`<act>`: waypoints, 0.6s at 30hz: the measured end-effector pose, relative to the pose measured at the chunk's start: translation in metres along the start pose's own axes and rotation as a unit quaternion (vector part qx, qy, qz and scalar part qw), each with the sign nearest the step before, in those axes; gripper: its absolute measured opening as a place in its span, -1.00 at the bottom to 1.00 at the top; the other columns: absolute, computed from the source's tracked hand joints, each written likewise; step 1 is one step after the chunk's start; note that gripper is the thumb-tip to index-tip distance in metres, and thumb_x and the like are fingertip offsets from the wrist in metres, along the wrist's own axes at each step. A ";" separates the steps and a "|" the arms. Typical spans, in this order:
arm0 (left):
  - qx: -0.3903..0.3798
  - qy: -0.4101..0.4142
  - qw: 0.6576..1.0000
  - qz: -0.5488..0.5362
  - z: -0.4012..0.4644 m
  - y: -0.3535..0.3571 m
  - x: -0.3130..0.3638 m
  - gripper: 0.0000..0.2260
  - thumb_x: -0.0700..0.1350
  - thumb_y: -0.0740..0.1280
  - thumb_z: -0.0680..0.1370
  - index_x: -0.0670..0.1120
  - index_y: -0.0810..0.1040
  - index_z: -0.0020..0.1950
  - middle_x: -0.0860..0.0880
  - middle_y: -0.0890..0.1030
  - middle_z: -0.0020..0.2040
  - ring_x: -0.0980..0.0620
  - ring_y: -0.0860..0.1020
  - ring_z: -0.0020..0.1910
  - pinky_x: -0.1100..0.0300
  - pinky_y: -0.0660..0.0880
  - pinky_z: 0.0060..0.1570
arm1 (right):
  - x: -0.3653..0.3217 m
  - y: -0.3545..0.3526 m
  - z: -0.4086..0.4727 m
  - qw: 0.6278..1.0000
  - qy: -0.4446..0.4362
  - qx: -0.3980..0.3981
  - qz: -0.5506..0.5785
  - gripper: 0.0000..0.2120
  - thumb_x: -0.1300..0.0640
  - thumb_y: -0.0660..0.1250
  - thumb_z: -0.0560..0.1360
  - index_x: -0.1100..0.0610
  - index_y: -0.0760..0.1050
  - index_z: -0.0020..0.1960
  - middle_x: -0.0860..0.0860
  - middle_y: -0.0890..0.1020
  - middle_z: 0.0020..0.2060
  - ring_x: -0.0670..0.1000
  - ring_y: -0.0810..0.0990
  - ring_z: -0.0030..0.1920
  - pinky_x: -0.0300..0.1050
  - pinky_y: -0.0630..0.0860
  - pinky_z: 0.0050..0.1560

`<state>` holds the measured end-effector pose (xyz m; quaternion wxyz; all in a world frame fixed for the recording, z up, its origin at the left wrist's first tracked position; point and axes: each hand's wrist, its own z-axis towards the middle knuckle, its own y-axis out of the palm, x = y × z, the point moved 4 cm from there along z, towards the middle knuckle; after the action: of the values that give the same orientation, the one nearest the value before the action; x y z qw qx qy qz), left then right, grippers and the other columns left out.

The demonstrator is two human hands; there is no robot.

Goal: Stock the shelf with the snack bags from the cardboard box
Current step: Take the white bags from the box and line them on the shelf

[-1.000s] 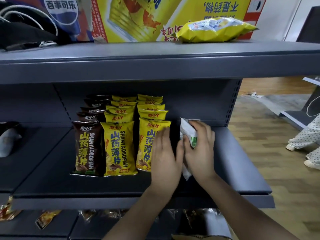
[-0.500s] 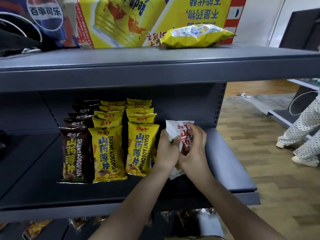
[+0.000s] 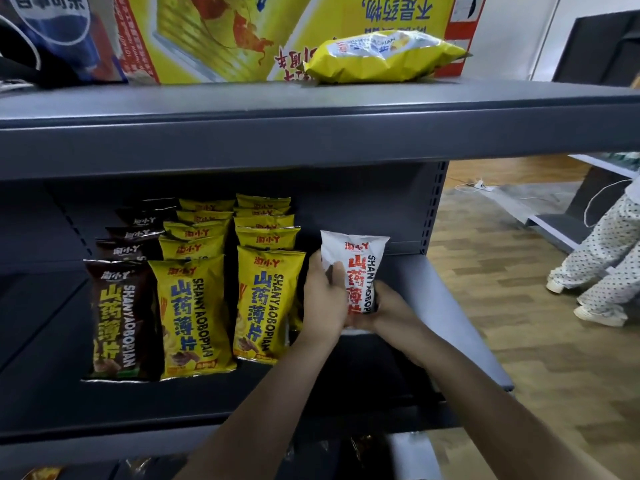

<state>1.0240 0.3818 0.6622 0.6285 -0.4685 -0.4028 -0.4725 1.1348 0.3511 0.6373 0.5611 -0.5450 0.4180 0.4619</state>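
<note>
I'm holding the white snack bag (image 3: 360, 268) upright in both grips, left hand (image 3: 323, 299) and right hand (image 3: 388, 306) wrapping its lower half, just right of the yellow row (image 3: 268, 299) on the shelf (image 3: 450, 306).

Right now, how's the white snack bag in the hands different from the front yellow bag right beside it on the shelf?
The white bag has red characters; the front yellow bag has blue ones. The white bag is gripped by the left hand and right hand; the yellow bag stands free, touched by neither. The white bag starts a new column with nothing visible behind it; the yellow bag fronts a filled row. Both stand upright, face out, and read SHANYAOBOPIAN.
</note>
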 end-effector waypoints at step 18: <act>0.000 -0.020 0.994 0.105 0.030 0.019 -0.039 -0.68 -0.19 0.13 0.62 -0.13 0.38 0.38 -0.13 0.48 0.30 -0.09 0.44 0.26 0.33 0.26 0.00 | 0.035 0.005 0.135 0.983 0.043 0.145 -0.105 -0.62 0.13 0.45 0.36 0.09 0.48 0.15 0.04 0.65 0.02 0.08 0.57 0.13 0.03 0.49 0.19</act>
<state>1.0316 0.4214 0.6280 0.6667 -0.5176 -0.3636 -0.3942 1.1333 0.4880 0.6097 0.6613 -0.5179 0.4446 0.3109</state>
